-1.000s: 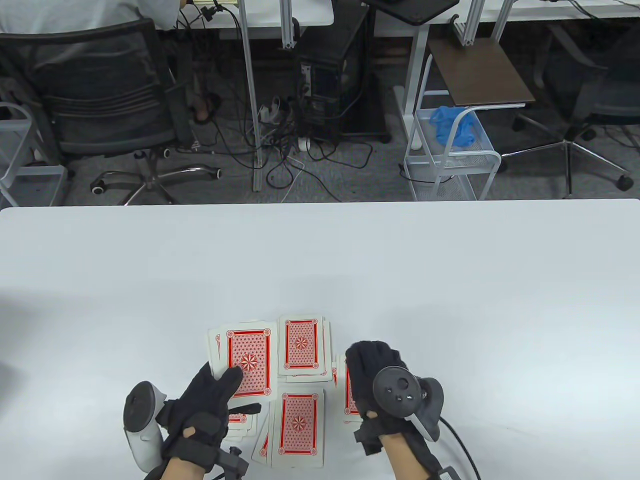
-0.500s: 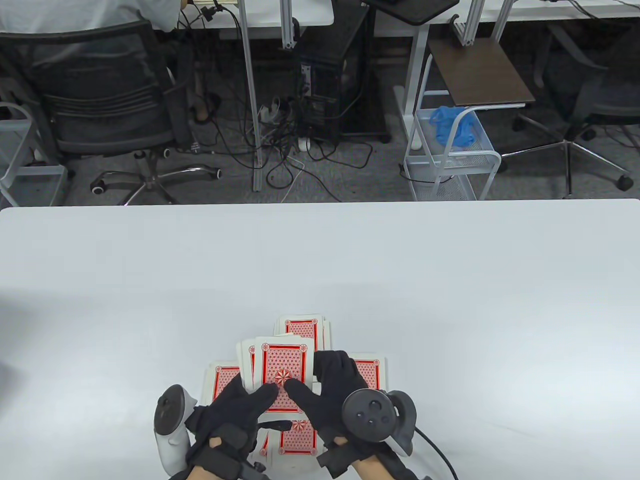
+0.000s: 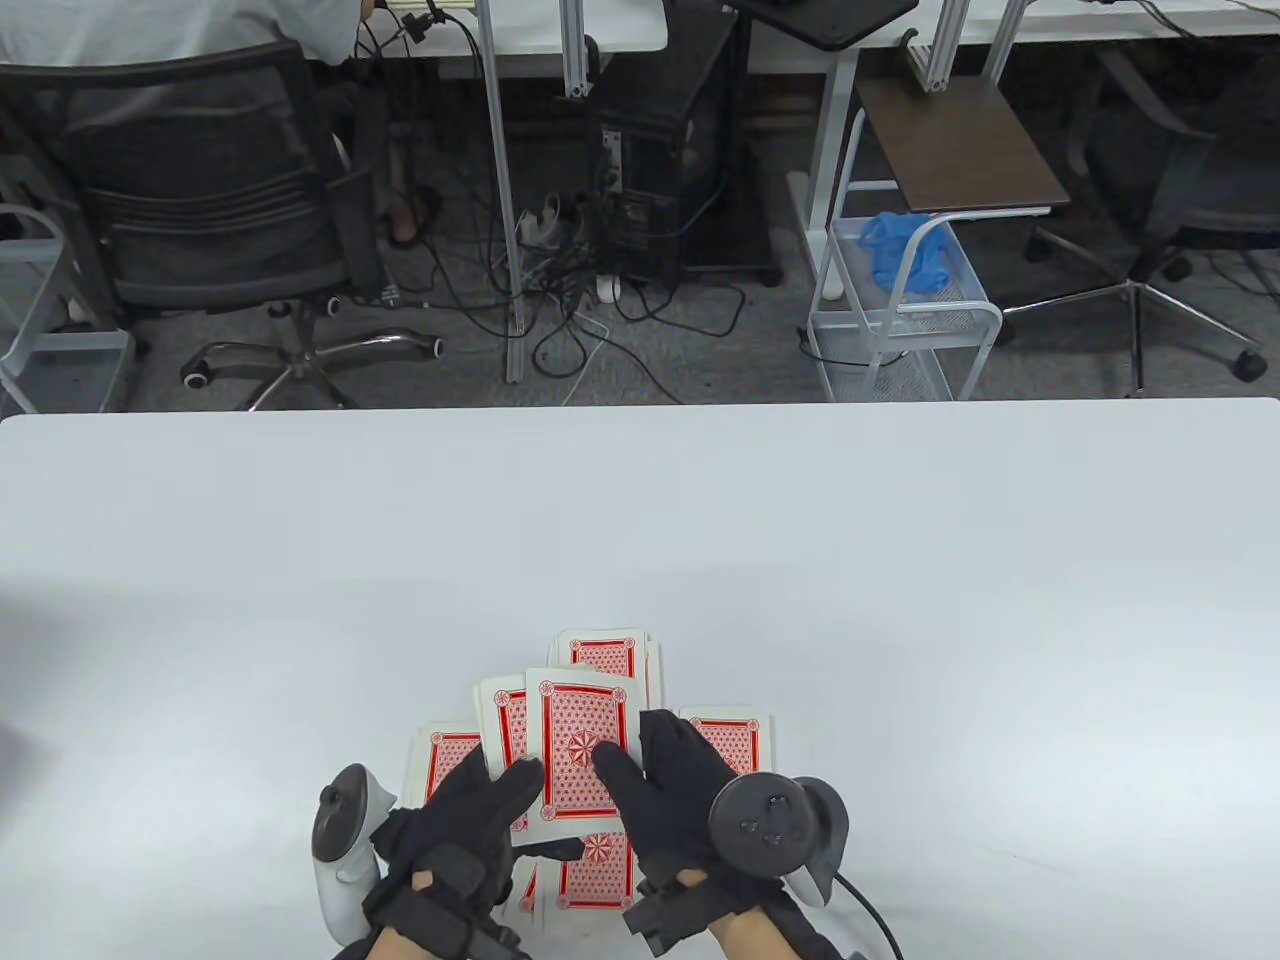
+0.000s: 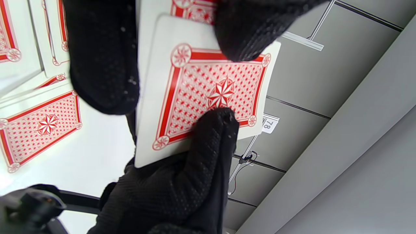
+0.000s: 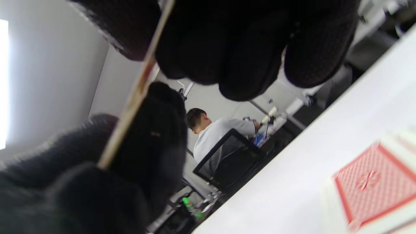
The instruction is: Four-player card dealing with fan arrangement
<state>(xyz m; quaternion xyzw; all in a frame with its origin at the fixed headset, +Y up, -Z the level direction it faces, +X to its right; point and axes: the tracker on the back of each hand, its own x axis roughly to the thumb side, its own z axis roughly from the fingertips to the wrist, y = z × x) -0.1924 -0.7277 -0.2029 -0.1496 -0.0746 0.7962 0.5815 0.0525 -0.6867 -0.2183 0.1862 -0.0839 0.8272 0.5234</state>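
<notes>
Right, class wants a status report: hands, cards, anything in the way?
Left hand and right hand both grip the small packet of red-backed playing cards, lifted. Four red-backed piles lie beneath. Nothing blocking.

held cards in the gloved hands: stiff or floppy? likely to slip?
The held cards look thin, edge-on in the right wrist view, so probably light and bendy. Their glossy backs sit offset under the right hand and left hand, so they'd likely slide apart easily.

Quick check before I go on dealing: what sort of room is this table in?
Most likely an office or lab workspace. Beyond the white table are a mesh office chair, a desktop computer tower amid floor cables, and a white wire cart.
</notes>
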